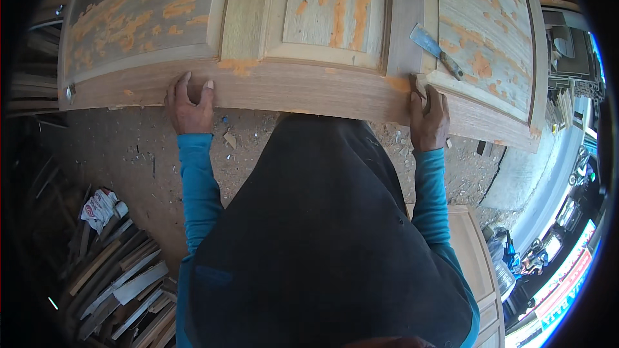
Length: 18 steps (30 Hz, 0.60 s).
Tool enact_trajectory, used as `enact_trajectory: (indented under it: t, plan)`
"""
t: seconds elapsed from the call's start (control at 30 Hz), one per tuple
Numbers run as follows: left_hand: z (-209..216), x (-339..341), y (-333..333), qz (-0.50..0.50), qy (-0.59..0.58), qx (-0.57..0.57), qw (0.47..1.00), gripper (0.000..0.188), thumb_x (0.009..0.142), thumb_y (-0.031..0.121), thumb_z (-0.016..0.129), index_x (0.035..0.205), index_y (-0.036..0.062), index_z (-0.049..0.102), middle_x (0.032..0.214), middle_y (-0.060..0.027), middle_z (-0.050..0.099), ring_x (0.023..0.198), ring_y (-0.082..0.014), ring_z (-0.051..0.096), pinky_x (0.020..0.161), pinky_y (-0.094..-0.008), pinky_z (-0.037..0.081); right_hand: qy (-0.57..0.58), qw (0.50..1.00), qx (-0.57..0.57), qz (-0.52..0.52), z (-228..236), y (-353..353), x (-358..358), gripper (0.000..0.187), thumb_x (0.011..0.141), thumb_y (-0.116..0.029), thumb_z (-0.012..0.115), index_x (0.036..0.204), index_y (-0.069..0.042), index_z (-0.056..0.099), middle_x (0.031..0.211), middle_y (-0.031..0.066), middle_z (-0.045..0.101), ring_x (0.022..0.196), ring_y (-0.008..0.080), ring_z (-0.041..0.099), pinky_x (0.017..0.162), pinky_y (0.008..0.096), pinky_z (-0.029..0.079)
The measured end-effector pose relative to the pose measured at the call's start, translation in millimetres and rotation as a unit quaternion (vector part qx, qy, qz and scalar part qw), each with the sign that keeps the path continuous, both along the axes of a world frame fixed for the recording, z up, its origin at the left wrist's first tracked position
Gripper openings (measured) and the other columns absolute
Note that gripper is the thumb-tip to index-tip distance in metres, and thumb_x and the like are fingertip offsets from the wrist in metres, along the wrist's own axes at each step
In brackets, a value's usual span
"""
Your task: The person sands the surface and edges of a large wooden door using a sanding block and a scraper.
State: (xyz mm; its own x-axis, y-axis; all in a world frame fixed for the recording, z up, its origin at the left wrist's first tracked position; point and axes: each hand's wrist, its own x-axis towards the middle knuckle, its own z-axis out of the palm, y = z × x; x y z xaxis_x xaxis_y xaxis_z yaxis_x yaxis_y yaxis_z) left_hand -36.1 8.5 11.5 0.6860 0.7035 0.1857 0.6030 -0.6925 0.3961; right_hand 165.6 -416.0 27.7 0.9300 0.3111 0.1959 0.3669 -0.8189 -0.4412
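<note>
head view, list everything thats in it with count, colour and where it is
panelled door: 1, light brown with orange patches, across the top
scraper: 1, grey-blue blade, brown handle, on the door, right side
small folded piece: 1, pale, in the right hand
scrap wood: 1 pile, brown and grey, lower left
bag: 1, white with red print, on the pile
second panelled piece: 1, light brown, lower right
sign: 1 visible, red, white and blue, lower right rim
ground: brown, under everything
dark top: 1, black, centre
sleeves: 2, teal, either side
hands: 2, left and right, at the door's near edge
</note>
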Motion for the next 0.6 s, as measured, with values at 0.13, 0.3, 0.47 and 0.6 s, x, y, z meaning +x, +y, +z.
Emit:
enact_trajectory:
  t: [0.13,0.3,0.47,0.6]
  plan:
    - [-9,-7,-12,-0.026,0.000,0.032,0.999,0.060,0.088,0.027,0.079,0.137,-0.0010,0.059,0.143,-0.0216,0.054,0.133,-0.0419,0.050,0.112,-0.0518,0.043,-0.003,0.990,0.105,-0.097,17,4,-5,0.035,0.091,-0.015,0.074,0.120,0.003,0.066,0.100,0.0219,0.064,0.088,0.0413,0.065,0.077,0.0481,0.051]
    - [-26,-13,-14,-0.034,-0.018,0.080,0.996,0.060,0.089,0.026,0.078,0.137,-0.0029,0.058,0.146,-0.0237,0.051,0.135,-0.0437,0.048,0.113,-0.0523,0.042,0.043,0.996,0.074,0.008,10,3,4,0.034,0.090,-0.011,0.072,0.120,0.004,0.063,0.103,0.0242,0.063,0.094,0.0440,0.064,0.081,0.0485,0.051]
    - [-23,-6,-13,-0.023,0.008,0.110,0.994,0.062,0.087,0.026,0.080,0.138,-0.0010,0.058,0.140,-0.0246,0.054,0.131,-0.0439,0.050,0.109,-0.0510,0.045,0.070,0.990,0.117,0.036,3,14,-24,0.044,0.090,-0.009,0.069,0.131,0.003,0.059,0.107,0.0240,0.063,0.093,0.0417,0.065,0.080,0.0457,0.053]
    - [-7,11,22,-0.002,0.012,0.014,1.000,0.061,0.087,0.026,0.081,0.139,0.0026,0.059,0.132,-0.0215,0.058,0.127,-0.0387,0.054,0.105,-0.0486,0.047,0.043,0.989,0.137,0.035,1,56,-30,0.053,0.089,-0.010,0.068,0.140,-0.002,0.056,0.106,0.0211,0.063,0.090,0.0393,0.067,0.078,0.0453,0.056]
